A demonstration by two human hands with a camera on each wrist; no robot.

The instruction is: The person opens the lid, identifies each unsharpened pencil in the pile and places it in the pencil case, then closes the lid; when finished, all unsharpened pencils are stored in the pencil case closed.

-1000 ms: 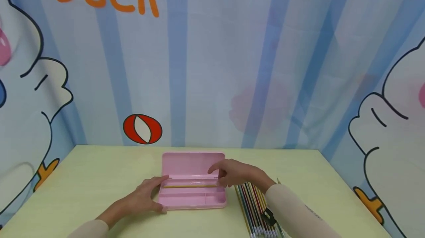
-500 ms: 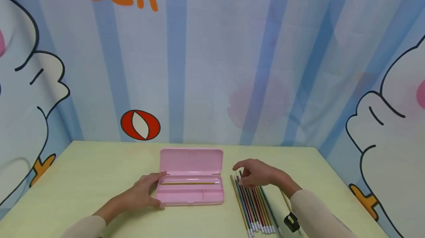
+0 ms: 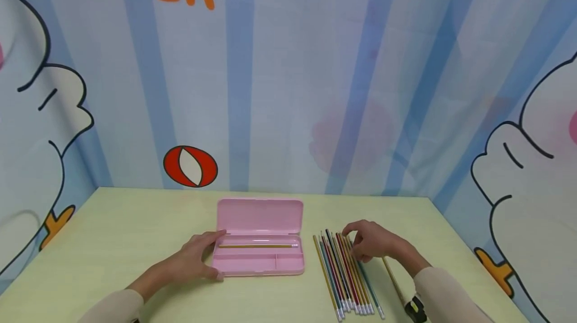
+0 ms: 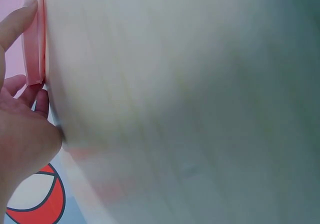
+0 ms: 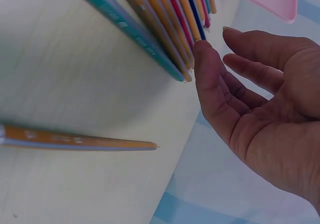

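Note:
A pink pencil case (image 3: 257, 266) lies with its lid raised, one yellow pencil (image 3: 257, 246) lengthwise in its back compartment. My left hand (image 3: 191, 259) holds the case's left end, thumb at the front corner and a finger by the hinge; the left wrist view shows the pink edge (image 4: 35, 44) between them. To the right, several pencils (image 3: 349, 278) of mixed colours lie side by side, white ends toward me. My right hand (image 3: 373, 240) is over their far tips, thumb and fingers bent and apart, nothing between them; in the right wrist view a fingertip overlaps the tips.
A single yellow pencil (image 3: 393, 278) lies right of the bundle, partly covered by a black wrist device (image 3: 415, 309). The pale yellow table (image 3: 149, 218) ends at a striped blue cartoon curtain (image 3: 288, 87) behind the case.
My right hand has left the yellow pencil in the case and moved right, past the bundle's left side to its right-hand tips. The left hand stays at the case.

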